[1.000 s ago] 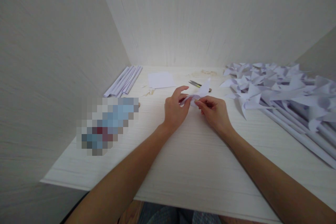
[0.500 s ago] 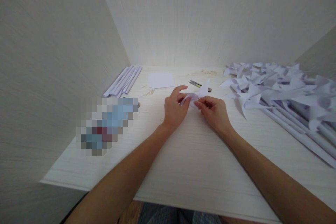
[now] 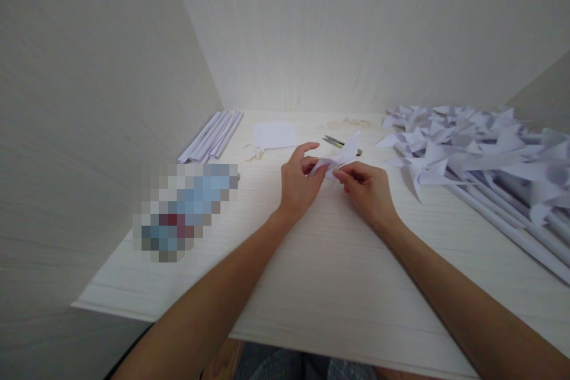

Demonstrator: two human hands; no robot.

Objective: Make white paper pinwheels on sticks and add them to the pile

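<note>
Over the middle of the table, both my hands are at a white paper pinwheel (image 3: 348, 151) with one pointed blade standing up. My left hand (image 3: 299, 183) is closed on its left side, thumb pressed to the folded paper and index finger raised and curved. My right hand (image 3: 366, 187) pinches with thumb and forefinger near the pinwheel's centre. Whether a small piece also sits between those fingertips cannot be made out. Just behind the pinwheel lie scissors (image 3: 332, 141), partly covered by the paper.
To the right, finished-looking paper pinwheels (image 3: 431, 160) are heaped on long rolled paper tubes (image 3: 503, 214). More paper tubes (image 3: 211, 138) lie at the back left. A white sheet (image 3: 275, 134) and thin tan pieces (image 3: 257, 156) are behind my left hand. A pixelated object (image 3: 191, 199) lies left.
My right fingertips have shifted slightly right along the pinwheel. The whole view has moved a little; my left hand keeps its hold.
</note>
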